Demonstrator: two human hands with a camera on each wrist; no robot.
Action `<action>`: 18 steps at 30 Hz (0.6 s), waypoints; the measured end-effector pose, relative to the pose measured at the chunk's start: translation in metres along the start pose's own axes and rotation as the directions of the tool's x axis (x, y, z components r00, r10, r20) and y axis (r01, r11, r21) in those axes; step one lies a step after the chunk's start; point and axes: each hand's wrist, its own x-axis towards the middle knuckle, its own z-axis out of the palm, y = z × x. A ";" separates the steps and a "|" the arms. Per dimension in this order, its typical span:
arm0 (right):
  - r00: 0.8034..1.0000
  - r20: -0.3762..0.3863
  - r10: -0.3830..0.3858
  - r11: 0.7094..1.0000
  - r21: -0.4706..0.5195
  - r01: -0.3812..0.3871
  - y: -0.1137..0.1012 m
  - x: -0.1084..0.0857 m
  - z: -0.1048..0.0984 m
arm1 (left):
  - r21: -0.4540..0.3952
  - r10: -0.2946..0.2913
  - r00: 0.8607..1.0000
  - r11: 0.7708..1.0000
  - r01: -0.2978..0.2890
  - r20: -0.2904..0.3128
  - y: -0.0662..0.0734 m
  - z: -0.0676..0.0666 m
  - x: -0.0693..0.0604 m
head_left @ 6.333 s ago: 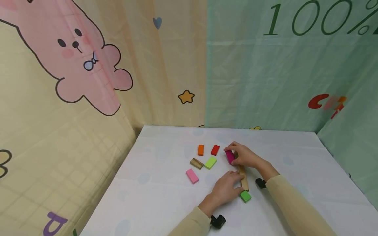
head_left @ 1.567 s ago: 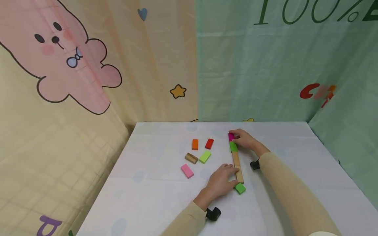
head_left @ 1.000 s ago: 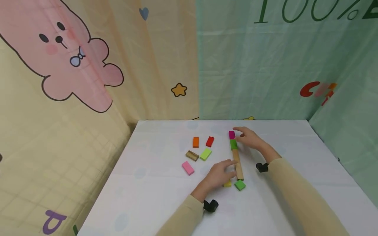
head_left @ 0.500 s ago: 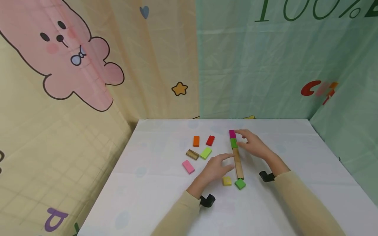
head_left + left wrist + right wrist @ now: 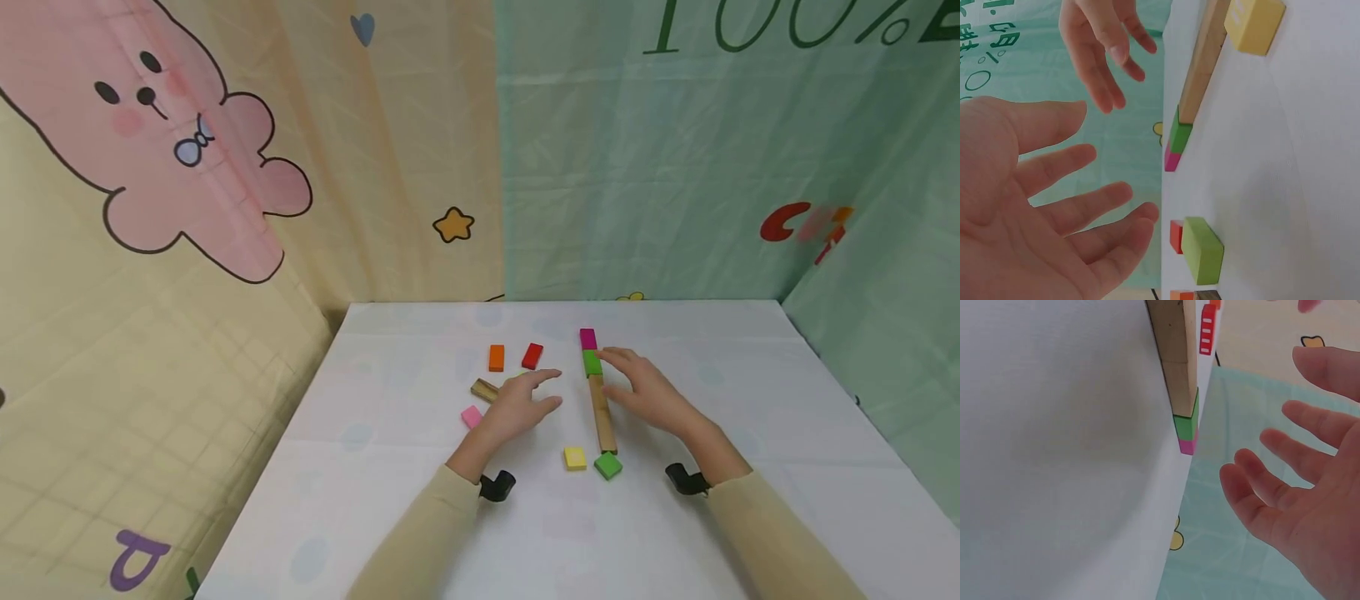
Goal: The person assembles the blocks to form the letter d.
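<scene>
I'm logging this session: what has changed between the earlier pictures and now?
The right hand let go of the magenta rectangular block, now farther off against the far green rectangular block, and drew back. The left hand moved from the long tan wooden strip, leftward and away, uncovering the yellow square block. The orange rectangular block and red rectangular block stayed put.

Left fingers (image 5: 540, 377) moved leftward (yellow block (image 5: 574, 459) uncovered).

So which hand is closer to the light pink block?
The left hand: it hovers so that it partly hides the light pink block in the head view. The right hand is farther off, near the wooden row.
</scene>
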 end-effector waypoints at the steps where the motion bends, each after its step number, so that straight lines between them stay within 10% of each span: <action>1: 1.000 0.000 -0.001 1.000 -0.001 0.001 0.000 -0.003 0.002 | 0.009 0.000 1.000 1.000 0.000 -0.007 -0.002 -0.002 0.001; 18: 0.998 0.029 -0.060 0.998 0.010 0.060 0.009 -0.030 0.019 | 0.057 -0.019 0.995 0.998 0.024 -0.093 -0.040 -0.020 0.019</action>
